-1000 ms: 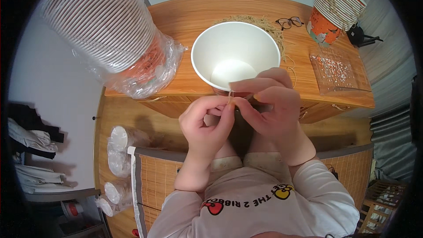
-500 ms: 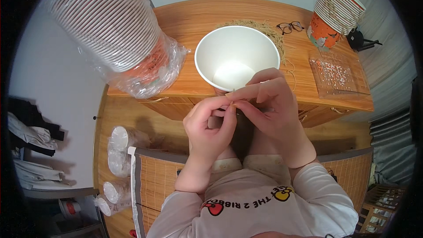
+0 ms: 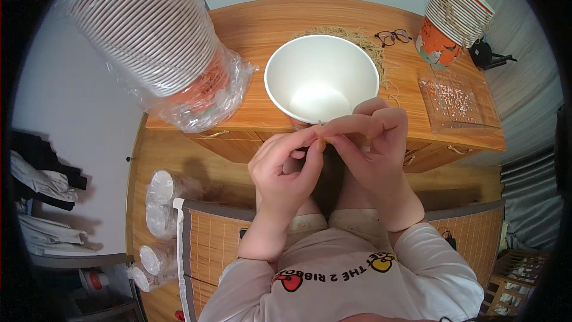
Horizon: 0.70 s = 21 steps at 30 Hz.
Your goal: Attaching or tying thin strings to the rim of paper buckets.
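Observation:
My left hand (image 3: 285, 170) and my right hand (image 3: 372, 143) meet at the fingertips just below the rim of a white paper bowl (image 3: 322, 77) that stands open on the wooden table (image 3: 262, 30). Both pinch a thin pale string (image 3: 320, 125) between thumbs and forefingers; most of it is hidden by the fingers. A pile of similar tan strings (image 3: 363, 42) lies behind the bowl.
A tall stack of paper bowls in a plastic sleeve (image 3: 161, 42) lies at the left. Another stack (image 3: 453, 15) stands at the far right beside glasses (image 3: 392, 37) and a clear tray of small beads (image 3: 459, 101). Stacks of clear lids (image 3: 161, 203) sit on the floor.
Both hands stay joined at the fingertips and have barely shifted; the fingers work slightly on the string. The view has tilted a little.

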Available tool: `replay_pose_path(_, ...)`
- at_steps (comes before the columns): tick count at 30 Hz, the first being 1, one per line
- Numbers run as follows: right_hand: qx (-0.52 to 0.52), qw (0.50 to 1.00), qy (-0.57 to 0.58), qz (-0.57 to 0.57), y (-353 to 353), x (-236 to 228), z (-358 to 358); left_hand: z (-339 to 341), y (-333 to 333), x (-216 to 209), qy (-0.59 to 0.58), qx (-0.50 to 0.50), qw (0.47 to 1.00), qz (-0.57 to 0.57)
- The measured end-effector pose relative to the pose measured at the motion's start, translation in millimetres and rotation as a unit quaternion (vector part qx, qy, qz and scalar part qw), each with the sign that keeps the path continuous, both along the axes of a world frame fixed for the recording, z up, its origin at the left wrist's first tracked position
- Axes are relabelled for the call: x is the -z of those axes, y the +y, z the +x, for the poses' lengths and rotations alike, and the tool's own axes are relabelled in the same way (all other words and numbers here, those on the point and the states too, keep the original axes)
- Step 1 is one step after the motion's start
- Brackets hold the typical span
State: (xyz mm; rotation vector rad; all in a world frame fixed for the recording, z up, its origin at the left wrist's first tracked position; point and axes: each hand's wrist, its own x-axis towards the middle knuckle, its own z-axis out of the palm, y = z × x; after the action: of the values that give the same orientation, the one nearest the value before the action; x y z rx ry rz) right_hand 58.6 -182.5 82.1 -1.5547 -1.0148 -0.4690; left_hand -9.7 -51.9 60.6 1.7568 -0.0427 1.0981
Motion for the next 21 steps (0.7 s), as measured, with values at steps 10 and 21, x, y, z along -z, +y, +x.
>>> replay_pose_path(10,0.037,0.997,-0.017,-0.059,-1.4,2.6,0.4,3.0,-0.7,6.9,0.008,0.007,1.0,-0.023)
replay_pose_path(21,0.069,0.995,-0.075,-0.008,0.5,10.4,5.6,-0.1,-2.2,3.9,0.031,0.026,0.998,-0.051)
